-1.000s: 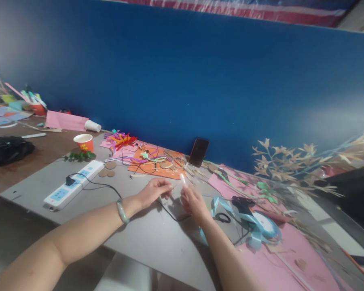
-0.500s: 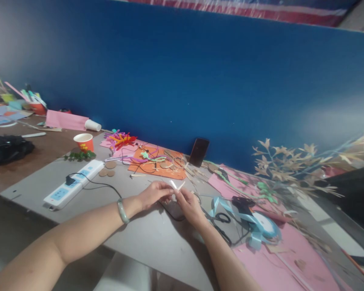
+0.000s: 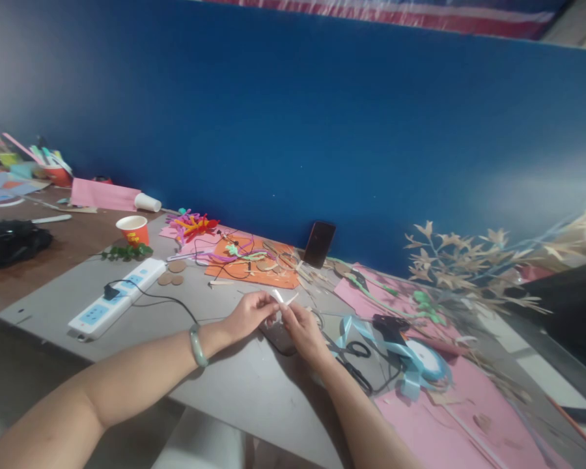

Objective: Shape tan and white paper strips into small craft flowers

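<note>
Over the grey table, my left hand [image 3: 252, 314] and my right hand [image 3: 303, 327] meet with their fingertips close together. Both are closed in a pinch on a narrow white strip [image 3: 278, 296], whose two ends stick up above the fingers in a V. Its lower part is hidden by my fingers, and its material is too blurred to tell. Beneath my hands lies a dark flat object [image 3: 279, 337], partly covered. Black-handled scissors [image 3: 357, 350] rest to the right of my right hand. A pale green bangle [image 3: 198, 346] circles my left wrist.
A white power strip [image 3: 120, 298] with a black plug lies left, near a red paper cup [image 3: 133, 231]. Behind my hands are orange paper [image 3: 273, 279] with scraps and a leaning phone [image 3: 319, 244]. Blue ribbon [image 3: 422, 365], pink paper [image 3: 449, 430] and dried leafy stems [image 3: 427, 257] are right.
The view has shifted very slightly. My hands stay in nearly the same place, pinching the white strip, with only a tiny movement of the fingers.
</note>
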The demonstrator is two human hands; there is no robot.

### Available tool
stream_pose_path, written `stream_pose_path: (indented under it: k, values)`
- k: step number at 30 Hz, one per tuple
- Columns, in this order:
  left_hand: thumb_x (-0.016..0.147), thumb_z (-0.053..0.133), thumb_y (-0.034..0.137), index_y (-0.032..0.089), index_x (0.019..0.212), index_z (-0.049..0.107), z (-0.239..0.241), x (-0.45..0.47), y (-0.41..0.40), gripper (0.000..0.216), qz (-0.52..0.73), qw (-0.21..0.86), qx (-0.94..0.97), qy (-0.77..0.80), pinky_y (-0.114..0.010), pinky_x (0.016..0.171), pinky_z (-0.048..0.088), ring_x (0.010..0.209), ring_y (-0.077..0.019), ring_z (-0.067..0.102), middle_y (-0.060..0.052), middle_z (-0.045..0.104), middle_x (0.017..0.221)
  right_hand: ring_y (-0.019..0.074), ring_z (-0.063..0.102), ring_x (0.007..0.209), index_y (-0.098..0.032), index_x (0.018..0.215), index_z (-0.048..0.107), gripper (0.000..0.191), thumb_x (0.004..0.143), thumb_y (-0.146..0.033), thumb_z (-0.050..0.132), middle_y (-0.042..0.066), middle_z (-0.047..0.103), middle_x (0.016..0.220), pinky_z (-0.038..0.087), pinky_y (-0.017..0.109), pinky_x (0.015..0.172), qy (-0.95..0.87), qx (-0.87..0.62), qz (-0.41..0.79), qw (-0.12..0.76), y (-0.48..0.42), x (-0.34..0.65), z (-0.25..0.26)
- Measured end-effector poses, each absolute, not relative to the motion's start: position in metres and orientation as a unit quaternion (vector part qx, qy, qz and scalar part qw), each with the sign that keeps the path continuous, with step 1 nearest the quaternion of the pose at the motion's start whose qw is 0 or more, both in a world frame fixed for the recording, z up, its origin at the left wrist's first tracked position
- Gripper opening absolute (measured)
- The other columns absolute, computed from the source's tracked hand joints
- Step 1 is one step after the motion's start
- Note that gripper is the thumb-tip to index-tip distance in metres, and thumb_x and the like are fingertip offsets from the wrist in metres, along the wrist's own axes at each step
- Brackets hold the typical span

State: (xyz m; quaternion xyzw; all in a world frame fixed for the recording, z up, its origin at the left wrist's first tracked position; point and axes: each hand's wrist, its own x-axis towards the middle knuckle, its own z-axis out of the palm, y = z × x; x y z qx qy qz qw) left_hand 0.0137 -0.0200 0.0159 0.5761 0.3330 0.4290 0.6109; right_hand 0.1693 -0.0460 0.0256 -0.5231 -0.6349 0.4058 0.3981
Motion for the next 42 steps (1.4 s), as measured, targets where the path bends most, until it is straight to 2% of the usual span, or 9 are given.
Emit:
stream_pose_path:
  k: [4, 12, 19, 27, 36, 42]
  values:
    - [0.077, 0.062, 0.046, 0.014, 0.071, 0.057, 0.017, 0.014, -0.021, 0.033, 0.439, 0.583, 0.589, 0.348, -0.023, 0.056, 0.043, 0.055, -0.0093, 0.052, -0.001, 0.057, 0.063, 0.0105, 0.034, 0.043, -0.019, 0.065, 0.053, 0.044, 0.085, -0.057, 0.044, -0.005, 0.038, 0.048, 0.026, 0.023, 0.042, -0.608, -0.538, 0.439, 0.384, -0.047, 0.168, 0.028]
    - [0.079, 0.06, 0.039, 0.014, 0.069, 0.056, 0.02, 0.008, -0.017, 0.027, 0.432, 0.555, 0.614, 0.358, -0.023, 0.055, 0.042, 0.054, -0.0096, 0.052, -0.002, 0.057, 0.059, 0.0073, 0.022, 0.033, -0.022, 0.057, 0.04, 0.045, 0.082, -0.058, 0.047, -0.009, 0.029, 0.038, 0.015, 0.022, 0.035, -0.499, -0.525, 0.57, 0.388, -0.052, 0.165, 0.032]
    - [0.079, 0.06, 0.039, 0.013, 0.07, 0.056, 0.016, 0.004, -0.009, 0.027, 0.425, 0.562, 0.62, 0.345, -0.022, 0.055, 0.041, 0.054, -0.0091, 0.052, -0.001, 0.057, 0.059, 0.0047, 0.016, 0.029, -0.02, 0.057, 0.043, 0.045, 0.082, -0.057, 0.049, -0.01, 0.028, 0.037, 0.01, 0.02, 0.029, -0.414, -0.479, 0.658, 0.406, -0.05, 0.171, 0.031]
    - [0.078, 0.061, 0.04, 0.014, 0.068, 0.057, 0.023, 0.002, -0.009, 0.029, 0.425, 0.573, 0.621, 0.325, -0.022, 0.056, 0.04, 0.054, -0.009, 0.052, 0.0, 0.056, 0.057, 0.0032, 0.011, 0.033, -0.019, 0.059, 0.045, 0.044, 0.078, -0.057, 0.054, -0.011, 0.025, 0.038, 0.006, 0.015, 0.03, -0.325, -0.437, 0.748, 0.38, -0.05, 0.176, 0.035]
    - [0.076, 0.064, 0.04, 0.013, 0.072, 0.059, 0.026, 0.0, -0.009, 0.028, 0.432, 0.595, 0.599, 0.318, -0.023, 0.057, 0.039, 0.053, -0.0085, 0.05, 0.0, 0.057, 0.057, 0.0026, 0.01, 0.032, -0.02, 0.063, 0.043, 0.043, 0.079, -0.058, 0.055, -0.011, 0.028, 0.04, 0.008, 0.014, 0.029, -0.303, -0.408, 0.763, 0.399, -0.045, 0.187, 0.04]
    - [0.072, 0.067, 0.039, 0.014, 0.07, 0.057, 0.028, 0.004, -0.01, 0.027, 0.45, 0.647, 0.527, 0.318, -0.023, 0.055, 0.038, 0.052, -0.0081, 0.05, 0.001, 0.057, 0.057, 0.0042, 0.013, 0.033, -0.021, 0.064, 0.042, 0.047, 0.081, -0.064, 0.045, -0.01, 0.03, 0.041, 0.008, 0.016, 0.03, -0.349, -0.472, 0.663, 0.465, -0.039, 0.188, 0.036]
